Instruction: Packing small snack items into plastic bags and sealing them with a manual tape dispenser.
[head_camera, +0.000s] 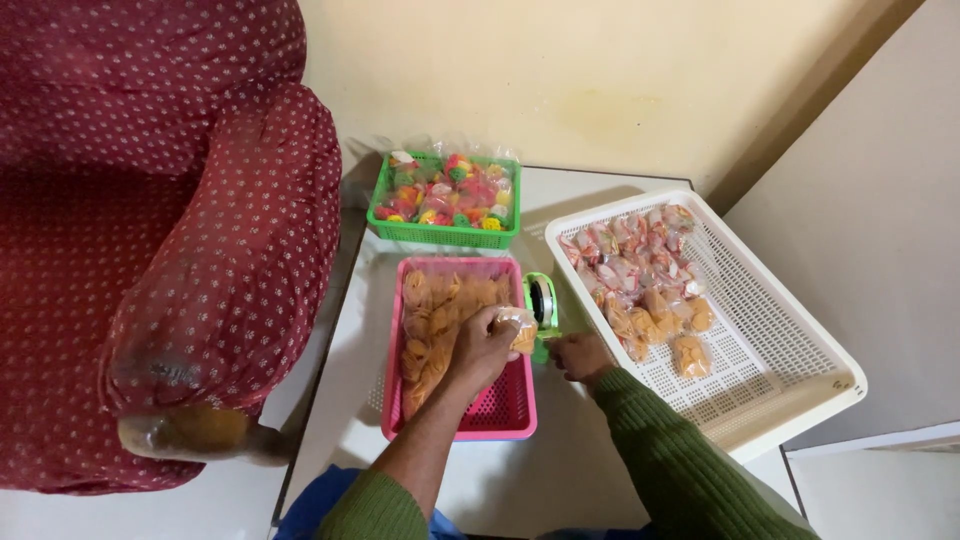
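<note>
On the small white table (500, 480), beside a dark red armchair with white dots (200, 250), the person works with both hands over a pink basket (505, 410). The left hand (482, 345) is closed around a small clear bag of orange snacks (522, 328), holding it near the top, just above the right edge of the pink basket. The right hand (578, 355) is curled close to a green tape dispenser (541, 305), which stands between the pink basket and the white tray (800, 350); whether the fingers grip something thin cannot be told. The small bag looks very light and soft, the plastic is thin and probably a little slippery, and the snacks inside seem brittle, so a gentle pinch at the gathered neck is the better place to hold, not the filled body. One big loose bag of orange snacks (435, 320) lies in the pink basket. One green basket (445, 232) at the back holds many small bags of coloured pieces, too crowded to count. The white tray holds many small packets: about five or six orange ones near the front, and more pinkish ones behind, their number not clear.
</note>
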